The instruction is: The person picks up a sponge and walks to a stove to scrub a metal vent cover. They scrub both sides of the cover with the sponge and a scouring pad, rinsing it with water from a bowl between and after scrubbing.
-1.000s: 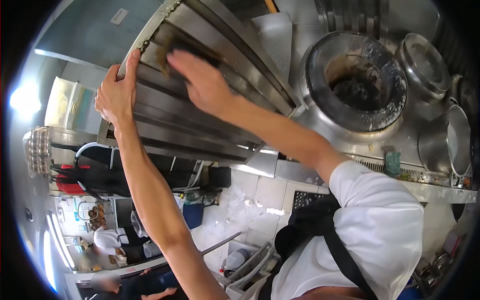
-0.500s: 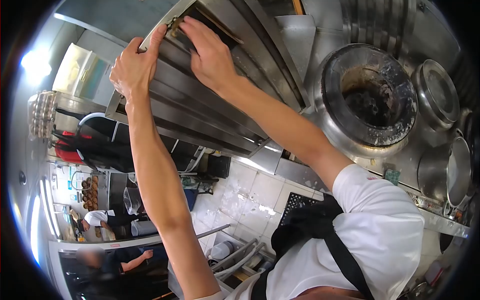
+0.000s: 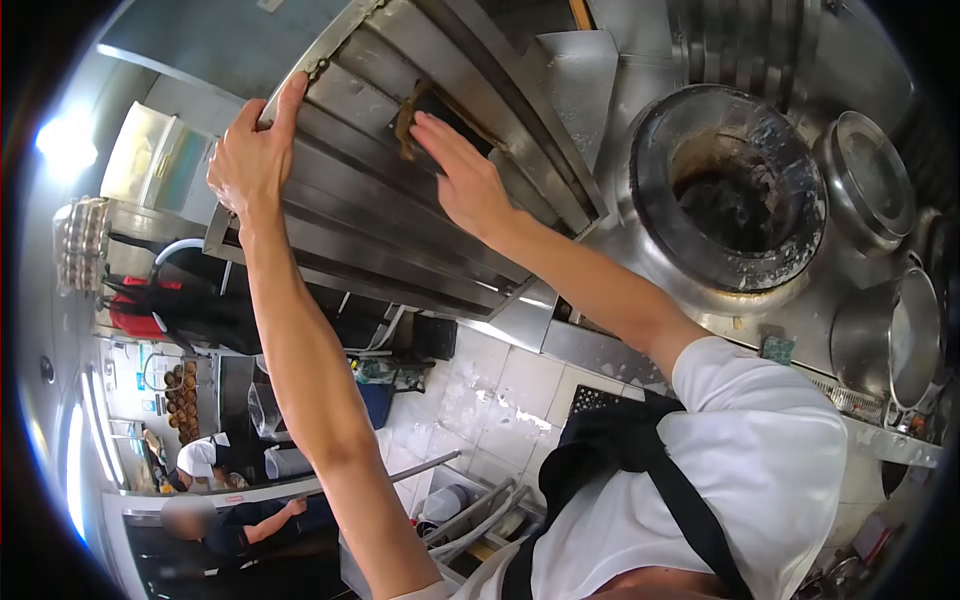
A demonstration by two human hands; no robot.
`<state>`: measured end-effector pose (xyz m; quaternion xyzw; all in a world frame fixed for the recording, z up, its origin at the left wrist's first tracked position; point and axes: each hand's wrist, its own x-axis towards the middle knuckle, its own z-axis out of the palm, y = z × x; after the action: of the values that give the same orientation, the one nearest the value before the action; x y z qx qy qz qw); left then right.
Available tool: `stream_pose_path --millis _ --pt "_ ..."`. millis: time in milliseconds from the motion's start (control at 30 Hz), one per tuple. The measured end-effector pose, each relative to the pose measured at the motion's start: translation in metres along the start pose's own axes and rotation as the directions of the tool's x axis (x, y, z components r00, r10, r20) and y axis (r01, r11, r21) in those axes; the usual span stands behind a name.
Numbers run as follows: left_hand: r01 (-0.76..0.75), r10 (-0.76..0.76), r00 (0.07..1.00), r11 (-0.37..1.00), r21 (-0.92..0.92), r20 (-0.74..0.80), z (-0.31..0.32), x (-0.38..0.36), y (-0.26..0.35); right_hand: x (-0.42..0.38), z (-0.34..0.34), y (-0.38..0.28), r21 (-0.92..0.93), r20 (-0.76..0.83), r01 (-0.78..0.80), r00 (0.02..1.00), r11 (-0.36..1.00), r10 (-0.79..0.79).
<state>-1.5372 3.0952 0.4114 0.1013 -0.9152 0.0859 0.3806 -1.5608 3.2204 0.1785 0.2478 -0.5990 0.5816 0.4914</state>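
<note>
A large steel panel with parallel slats [image 3: 360,165], like a range hood baffle filter, is tilted in front of me. My left hand [image 3: 252,165] grips its upper left rim, thumb over the front and fingers curled behind the edge. A small, brown, worn scrubbing pad [image 3: 406,122] lies against the slats. My right hand [image 3: 468,182] presses it there with fingers extended, beside a dark rectangular patch [image 3: 450,118] on the panel. The pad's exact material is hard to make out.
A round wok burner [image 3: 730,190] is on the steel range at right, with a metal pot [image 3: 888,335] and a lidded pan [image 3: 868,180] beyond it. Two other people are at lower left. A metal rack [image 3: 480,520] stands below on the tiled floor.
My right hand has moved down and right across the slats with the brown pad, away from my left hand. My left hand keeps its grip and has shifted slightly down and left.
</note>
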Motion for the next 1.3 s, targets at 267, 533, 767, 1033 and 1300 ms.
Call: stream_pose_path --millis 267,533,767,1033,1300 --pt "0.041 -0.043 0.997 0.998 0.038 0.061 0.004 0.007 -0.001 0.013 0.007 -0.006 -0.031 -0.029 -0.040 0.999 0.999 0.039" --pt "0.033 -0.035 0.995 0.999 0.014 0.090 -0.004 0.000 0.004 -0.196 -0.130 0.040 -0.381 0.184 -0.649 0.645 0.658 0.742" --pt "-0.038 0.272 0.879 0.859 -0.511 0.392 -0.011 0.034 -0.049 -0.038 -0.054 -0.074 0.557 -0.351 -0.444 0.640 0.702 0.684" --pt "0.046 0.351 0.829 0.734 -0.678 0.436 -0.004 0.045 -0.073 0.032 0.067 -0.071 -0.303 0.077 0.003 0.997 0.953 0.021" --pt "-0.077 0.296 0.877 0.864 -0.497 0.379 0.001 0.042 -0.073 0.083 0.017 -0.051 -0.429 0.519 0.481 0.824 0.764 -0.228"
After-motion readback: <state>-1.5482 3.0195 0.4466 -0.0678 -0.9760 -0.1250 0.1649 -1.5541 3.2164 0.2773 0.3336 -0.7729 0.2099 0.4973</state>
